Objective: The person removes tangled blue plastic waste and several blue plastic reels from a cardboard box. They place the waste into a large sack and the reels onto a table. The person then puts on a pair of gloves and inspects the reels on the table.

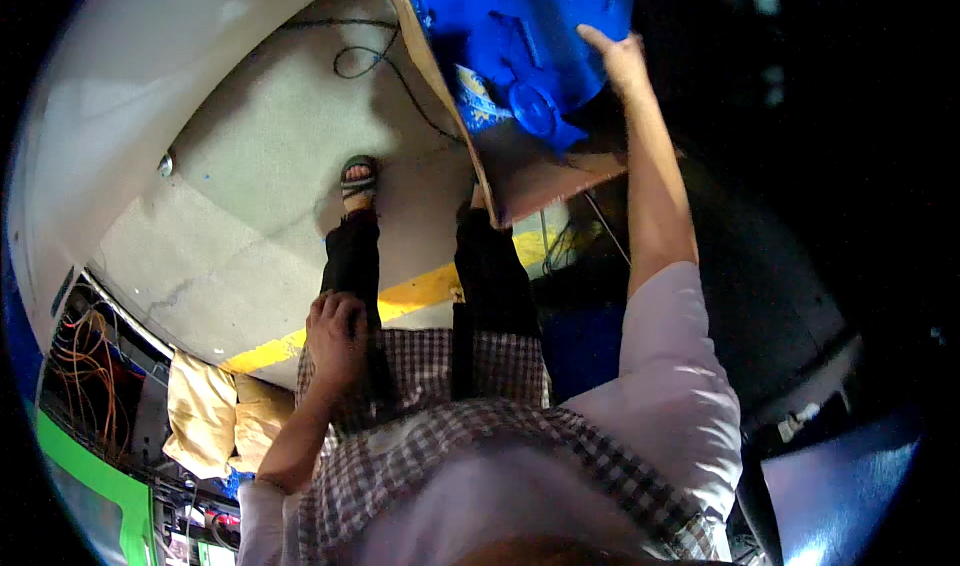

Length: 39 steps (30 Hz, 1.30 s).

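At the top right, my right hand [622, 58] is stretched out at the right edge of a shiny blue plastic thing [540, 26], whose kind I cannot make out. Its thumb sticks out apart over the blue plastic; the other fingers are partly hidden in the dark. A round, ridged blue piece [533, 111] and a patch with yellow and white print show on the near side. All this rests on a brown wooden board [560, 181]. My left hand [338, 334] hangs low by my left thigh, its fingers loosely bent and slightly apart, with nothing seen in it.
A black cable [385, 58] loops across the grey floor [240, 166], which bears a yellow stripe [420, 291]. A large pale curved panel [150, 96] stands left. Tan padded bags [200, 416] and orange wires [95, 366] lie lower left. The right side is dark.
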{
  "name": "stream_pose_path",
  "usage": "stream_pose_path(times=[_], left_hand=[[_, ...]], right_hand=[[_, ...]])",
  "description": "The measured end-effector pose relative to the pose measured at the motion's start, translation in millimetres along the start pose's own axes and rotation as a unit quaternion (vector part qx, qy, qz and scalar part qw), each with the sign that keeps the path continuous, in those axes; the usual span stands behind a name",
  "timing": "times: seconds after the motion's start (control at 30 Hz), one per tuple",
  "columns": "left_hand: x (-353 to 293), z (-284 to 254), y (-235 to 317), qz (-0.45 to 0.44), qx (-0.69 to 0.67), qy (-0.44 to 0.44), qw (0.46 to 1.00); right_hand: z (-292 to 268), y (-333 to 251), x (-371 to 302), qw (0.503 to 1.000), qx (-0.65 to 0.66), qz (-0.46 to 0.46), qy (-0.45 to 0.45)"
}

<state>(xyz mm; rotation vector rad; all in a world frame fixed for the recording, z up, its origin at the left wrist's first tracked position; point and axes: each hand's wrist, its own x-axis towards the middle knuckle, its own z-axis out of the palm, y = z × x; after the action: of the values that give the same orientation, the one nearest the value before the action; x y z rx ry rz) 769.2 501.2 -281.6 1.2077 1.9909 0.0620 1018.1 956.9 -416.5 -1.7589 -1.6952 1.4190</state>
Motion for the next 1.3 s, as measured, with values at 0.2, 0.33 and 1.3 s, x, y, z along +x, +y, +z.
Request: stream_pose_path(times=[0.2, 0.33, 1.3], left_hand=[[-23, 19, -12, -0.026, -0.012, -0.004, 1.000], [-27, 32, -18, -0.040, 0.015, -0.004, 0.999], [-48, -21, 89, 0.054, -0.091, -0.403, 0.909]], right_hand=[[-81, -40, -26, 0.988, 0.148, 0.041, 0.011], [-107, -61, -59, 0.973, 0.216, 0.065, 0.050], [-73, -90, -748, 0.679, 0.593, 0.172, 0.397]])
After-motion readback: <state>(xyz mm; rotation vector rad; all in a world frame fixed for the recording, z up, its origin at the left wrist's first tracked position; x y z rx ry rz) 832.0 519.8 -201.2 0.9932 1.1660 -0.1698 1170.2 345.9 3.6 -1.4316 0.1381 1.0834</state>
